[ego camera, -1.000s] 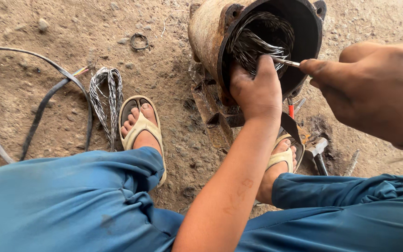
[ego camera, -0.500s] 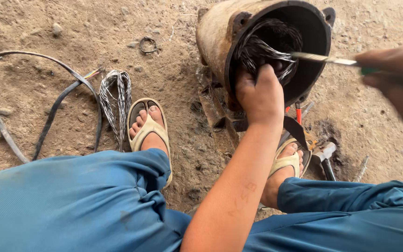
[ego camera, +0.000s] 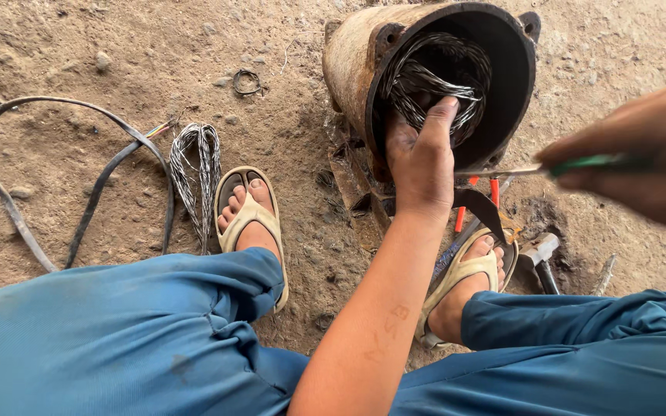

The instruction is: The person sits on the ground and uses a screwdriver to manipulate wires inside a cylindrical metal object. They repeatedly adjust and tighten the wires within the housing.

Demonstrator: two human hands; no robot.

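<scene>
Our left hand (ego camera: 423, 158) grips the wire windings (ego camera: 433, 81) inside the rusty motor housing (ego camera: 348, 62) on the ground, our right hand (ego camera: 641, 166) clenches a green-handled screwdriver (ego camera: 537, 168), whose tip could slip and jab our fingers.

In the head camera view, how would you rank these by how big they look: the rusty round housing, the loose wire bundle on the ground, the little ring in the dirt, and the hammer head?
1. Rusty round housing, by far the largest.
2. Loose wire bundle, long and narrow.
3. Hammer head.
4. Little ring.
The hammer head and the ring look close in size; I would not rank those two firmly.
</scene>
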